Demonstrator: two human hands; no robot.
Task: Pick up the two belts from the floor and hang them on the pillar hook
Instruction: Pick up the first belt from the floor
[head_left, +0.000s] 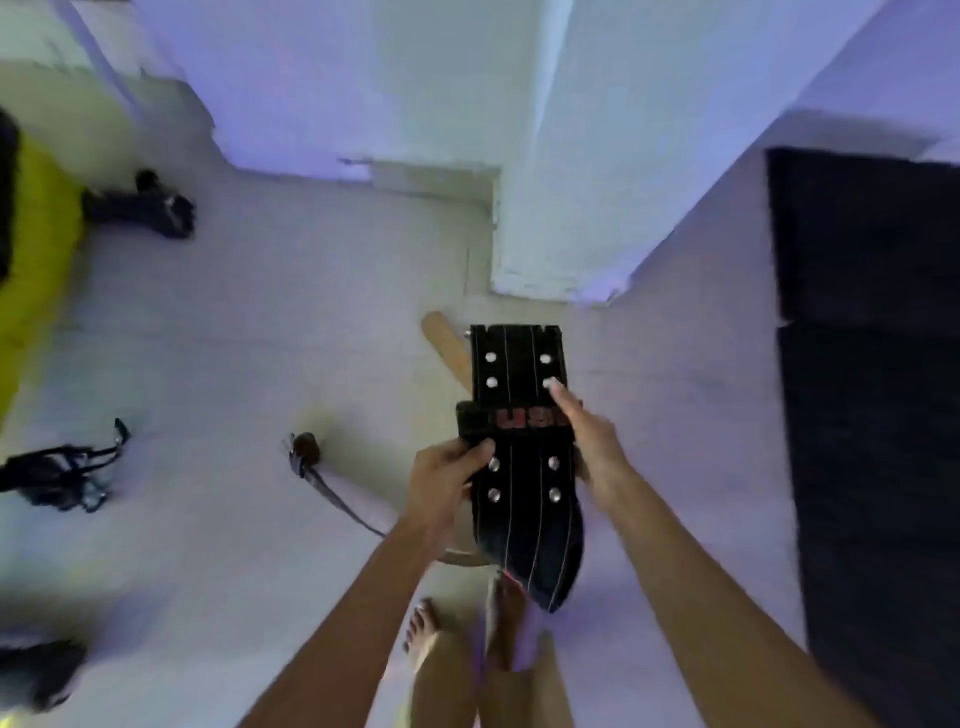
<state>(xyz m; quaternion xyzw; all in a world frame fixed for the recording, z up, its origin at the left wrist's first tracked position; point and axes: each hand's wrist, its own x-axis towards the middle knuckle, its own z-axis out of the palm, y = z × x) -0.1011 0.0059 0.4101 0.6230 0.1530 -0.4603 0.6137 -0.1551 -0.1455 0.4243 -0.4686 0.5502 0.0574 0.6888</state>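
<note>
Both hands are on the wide black belt (522, 467), held up over the floor (234, 338); left hand (447, 475) pinches its edge, right hand (592, 441) lies fingers-out along the other side; the thinner belt (332, 491) looks like it trails on the floor, pretty blurry though; pillar (582, 156) just ahead.

The weightlifting belt (524, 457) is black with pale lengthwise stitch lines, silver rivets and red lettering, the thin belt (332, 493) on the pale grey floor (234, 338) dark brown, the mat (878, 364) black, the pillar (587, 156) white.
</note>
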